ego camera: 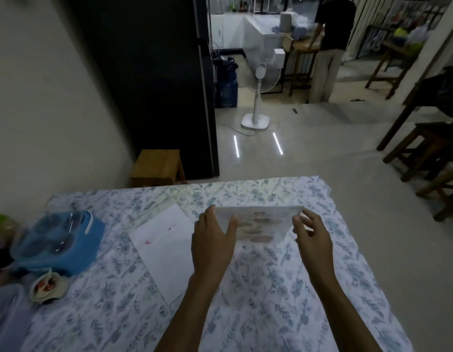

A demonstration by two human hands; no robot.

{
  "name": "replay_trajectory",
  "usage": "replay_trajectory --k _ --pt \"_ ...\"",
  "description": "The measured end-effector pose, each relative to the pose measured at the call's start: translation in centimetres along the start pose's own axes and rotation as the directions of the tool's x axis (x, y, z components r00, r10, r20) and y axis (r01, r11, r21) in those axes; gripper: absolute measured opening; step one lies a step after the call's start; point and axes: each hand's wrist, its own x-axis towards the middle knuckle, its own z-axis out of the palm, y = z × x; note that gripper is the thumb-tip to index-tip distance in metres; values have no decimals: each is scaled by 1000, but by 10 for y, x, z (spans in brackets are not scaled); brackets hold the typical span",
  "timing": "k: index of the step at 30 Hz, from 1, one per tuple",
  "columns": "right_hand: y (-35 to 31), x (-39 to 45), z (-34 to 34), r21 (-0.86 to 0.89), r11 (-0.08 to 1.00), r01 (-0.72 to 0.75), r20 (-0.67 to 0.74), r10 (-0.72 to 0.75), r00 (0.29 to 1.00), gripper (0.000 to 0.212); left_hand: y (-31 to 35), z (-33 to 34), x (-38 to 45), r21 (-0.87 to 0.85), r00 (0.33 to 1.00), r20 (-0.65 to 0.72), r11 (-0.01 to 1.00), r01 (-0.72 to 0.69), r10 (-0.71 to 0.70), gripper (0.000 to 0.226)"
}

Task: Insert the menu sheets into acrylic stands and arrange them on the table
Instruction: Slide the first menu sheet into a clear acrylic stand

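Toward the far middle of the desk (271, 288), the acrylic stand (261, 226) with a printed menu sheet already showing through it is held tilted, its top edge leaning away and its lower edge close to the floral cloth; whether it touches the cloth I cannot tell. Left hand (212, 240) clamps the stand's left edge, thumb on the near face and fingers curled behind it. Right hand (312, 237) sits at the right edge with fingers loosely bent, and its grip looks light, more steadying than pinching.

The step in hand seems to be setting this filled stand down and squaring it. To do that well, I would keep both hands low on the side edges, lower the base flat first, then let the panel settle upright before letting go, since the cloth is soft and wrinkled and could let the foot rock. Fingertips should stay off the printed face to avoid smears.

Just left of the stand lie loose white sheets (167, 247), likely the next to load. Further left, a blue covered container (60, 240) and a small bowl (48, 287) crowd that side, so arranging is safer toward the right and far edge
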Motion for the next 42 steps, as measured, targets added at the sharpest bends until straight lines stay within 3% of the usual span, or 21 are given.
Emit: replay_trajectory --k 8,24,34,39,42 --pt "0 80 26 -93 994 64 104 -54 993 37 15 33 77 -32 998 0 998 59 -59 66" --pt "46 90 26 -207 978 -5 244 56 968 41 0 72 81 7 976 18 977 215 -215 72" --pt "42 73 32 -252 967 -24 185 73 980 56 -24 65 67 -44 966 182 980 195 -184 78" --pt "34 52 42 -246 968 -52 76 73 994 35 -41 50 67 -51 965 211 984 171 -157 83" --pt "28 37 59 -247 968 -48 88 72 993 31 -56 38 67 -55 967 227 989 134 -118 82"
